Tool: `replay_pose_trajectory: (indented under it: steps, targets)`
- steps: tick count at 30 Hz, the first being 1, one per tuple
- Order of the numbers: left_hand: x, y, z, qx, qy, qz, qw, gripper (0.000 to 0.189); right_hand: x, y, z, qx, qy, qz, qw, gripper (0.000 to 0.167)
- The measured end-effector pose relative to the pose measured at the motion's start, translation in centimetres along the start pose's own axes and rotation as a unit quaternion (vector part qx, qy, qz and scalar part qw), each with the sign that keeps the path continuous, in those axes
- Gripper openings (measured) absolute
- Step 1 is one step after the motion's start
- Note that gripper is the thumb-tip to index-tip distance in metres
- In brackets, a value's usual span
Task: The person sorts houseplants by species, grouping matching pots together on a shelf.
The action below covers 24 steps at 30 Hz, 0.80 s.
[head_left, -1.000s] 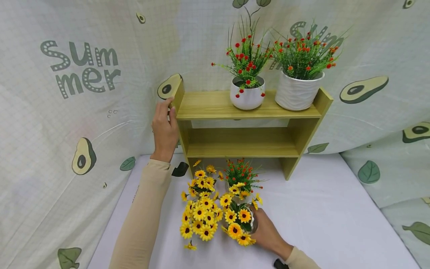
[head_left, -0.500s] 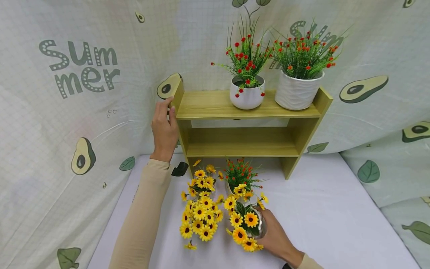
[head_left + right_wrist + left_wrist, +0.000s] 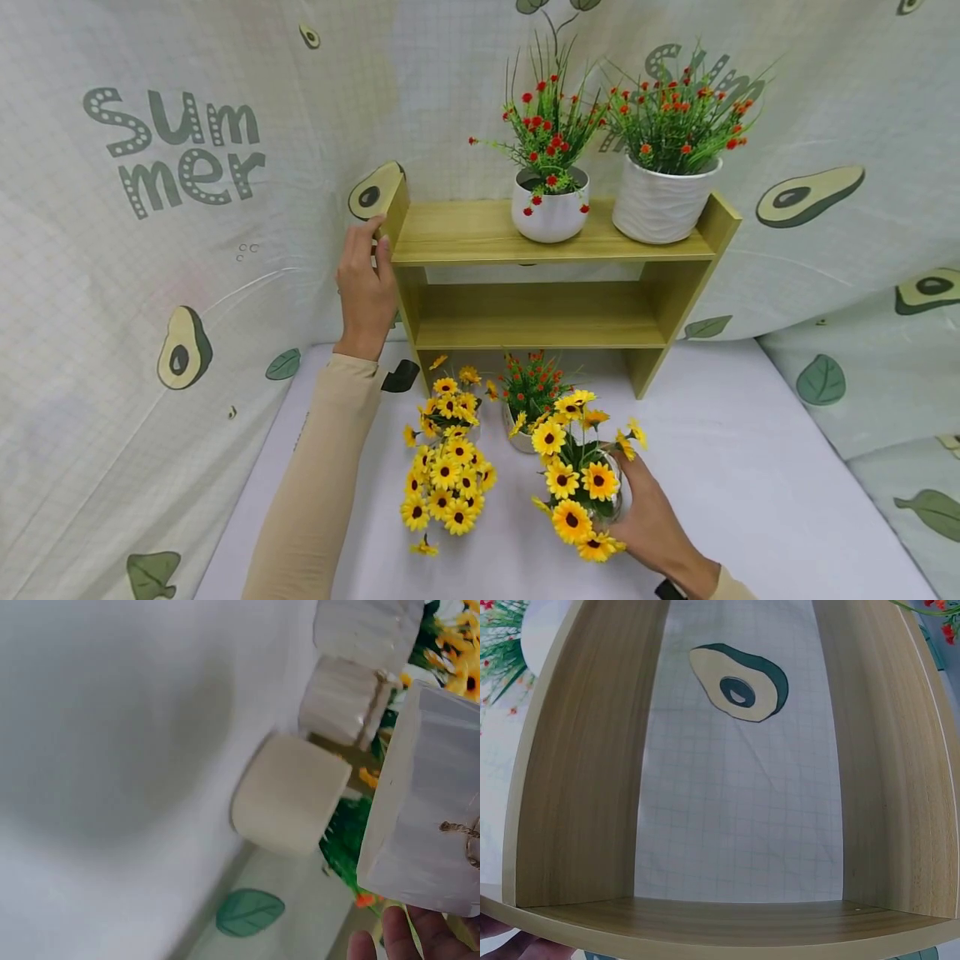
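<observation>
My right hand (image 3: pixel 660 521) holds a white pot of yellow artificial sunflowers (image 3: pixel 600 481) by its right side, above the white table. In the right wrist view the raised pot (image 3: pixel 420 810) is tilted and shows a twine tie; fingertips (image 3: pixel 401 934) appear beside it. My left hand (image 3: pixel 366 292) touches the outer left side of the wooden shelf (image 3: pixel 540 312), fingers relaxed near the upper end of the panel. The left wrist view looks into the shelf's middle level, with a few fingers (image 3: pixel 529 946) outside the side panel.
On the shelf's top level stand two white pots with red flowers (image 3: pixel 551 217) (image 3: pixel 663 204). Two bunches of yellow flowers (image 3: pixel 446 471) (image 3: pixel 450 407) stand on the table (image 3: pixel 750 483) at left. A small pot of red flowers (image 3: pixel 521 433) sits before the shelf.
My right hand has moved the pot of yellow sunflowers to the right, away from the other yellow flowers, and the small red-flower pot shows more. My left hand stays at the shelf.
</observation>
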<state>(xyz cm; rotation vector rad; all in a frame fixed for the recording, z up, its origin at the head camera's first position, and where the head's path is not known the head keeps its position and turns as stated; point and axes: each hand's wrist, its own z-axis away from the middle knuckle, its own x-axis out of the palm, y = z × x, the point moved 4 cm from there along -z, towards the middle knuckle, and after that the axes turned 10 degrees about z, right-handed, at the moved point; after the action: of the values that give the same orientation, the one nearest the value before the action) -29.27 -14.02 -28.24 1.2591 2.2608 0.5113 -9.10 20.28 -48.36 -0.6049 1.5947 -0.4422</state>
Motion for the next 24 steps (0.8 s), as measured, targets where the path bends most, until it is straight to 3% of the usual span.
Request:
replay_pose_trajectory:
  steps: [13,24]
  targets:
    - [0.0,-0.1,-0.1,0.003,-0.007,-0.007,0.9999,0.037,-5.0,-0.6,-2.1,-0.038,0.077,0.002,0.9963,0.099]
    - [0.0,0.0,0.0,0.001,-0.006,-0.009,0.9999,0.038,-8.0,-0.3,-5.4,-0.054,0.137,0.011,0.989,0.094]
